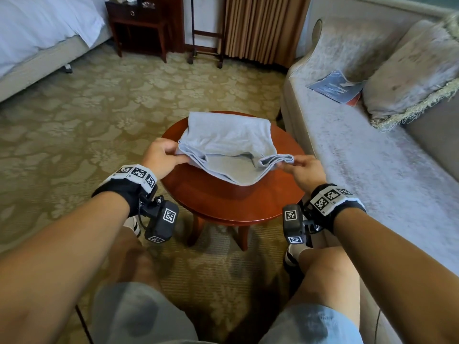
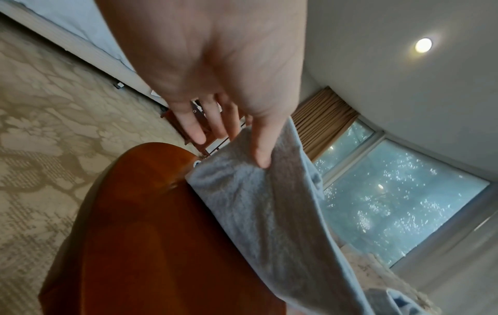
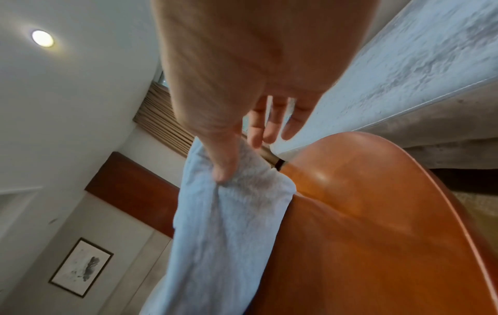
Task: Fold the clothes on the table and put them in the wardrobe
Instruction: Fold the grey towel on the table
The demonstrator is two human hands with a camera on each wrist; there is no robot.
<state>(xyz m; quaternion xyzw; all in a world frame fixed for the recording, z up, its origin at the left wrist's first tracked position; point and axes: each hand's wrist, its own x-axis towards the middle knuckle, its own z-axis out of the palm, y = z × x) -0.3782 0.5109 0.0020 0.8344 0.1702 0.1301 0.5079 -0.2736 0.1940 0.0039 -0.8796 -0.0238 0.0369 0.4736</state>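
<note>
A light grey garment [image 1: 228, 142] lies partly folded on the round red-brown wooden table [image 1: 223, 204]. My left hand [image 1: 165, 156] pinches its near left corner between thumb and fingers, lifted a little off the table. My right hand [image 1: 301, 167] pinches the bunched near right corner. The cloth sags between the two hands. In the left wrist view the thumb presses the grey garment [image 2: 258, 191] above the table [image 2: 151, 234]. In the right wrist view the thumb pins the garment [image 3: 229, 213] beside the table [image 3: 363, 234].
A pale sofa [image 1: 372, 157] stands close to the table's right, with a blue booklet [image 1: 335, 86] and a cushion [image 1: 412, 70] on it. A bed [image 1: 37, 33] is at the far left, a dark nightstand [image 1: 139, 23] behind. Patterned carpet [image 1: 87, 108] surrounds the table.
</note>
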